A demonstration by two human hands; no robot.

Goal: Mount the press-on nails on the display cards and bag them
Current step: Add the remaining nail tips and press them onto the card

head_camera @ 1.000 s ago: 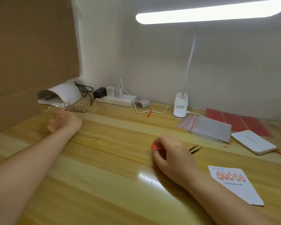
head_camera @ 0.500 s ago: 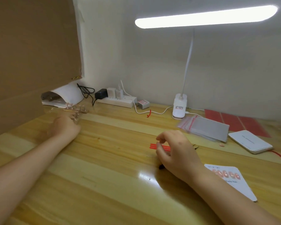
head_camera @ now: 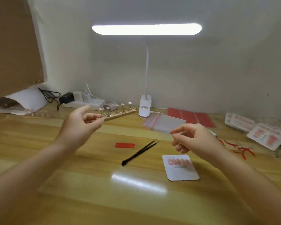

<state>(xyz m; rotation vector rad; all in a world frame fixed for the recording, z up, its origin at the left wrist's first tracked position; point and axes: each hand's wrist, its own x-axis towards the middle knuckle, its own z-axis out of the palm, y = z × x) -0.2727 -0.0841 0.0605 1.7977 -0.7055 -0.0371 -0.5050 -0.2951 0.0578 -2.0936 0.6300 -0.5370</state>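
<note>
Since the earlier frame our left hand (head_camera: 81, 125) has lifted the wooden nail stand (head_camera: 118, 113), fingers pinching its near end; its length runs toward our right hand (head_camera: 195, 138), fingers loosely curled, seemingly empty.

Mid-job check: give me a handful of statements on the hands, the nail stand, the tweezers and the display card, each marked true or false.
1. The left hand holds the wooden nail stand lifted off the table. True.
2. The black tweezers are pinched in the right hand. False: they lie on the table between the hands.
3. The display card already carries a row of pink nails. True.
4. The red adhesive strips sit on the display card. False: they lie on bare wood, left of the tweezers.
5. The desk lamp is off. False: it is lit.
</note>
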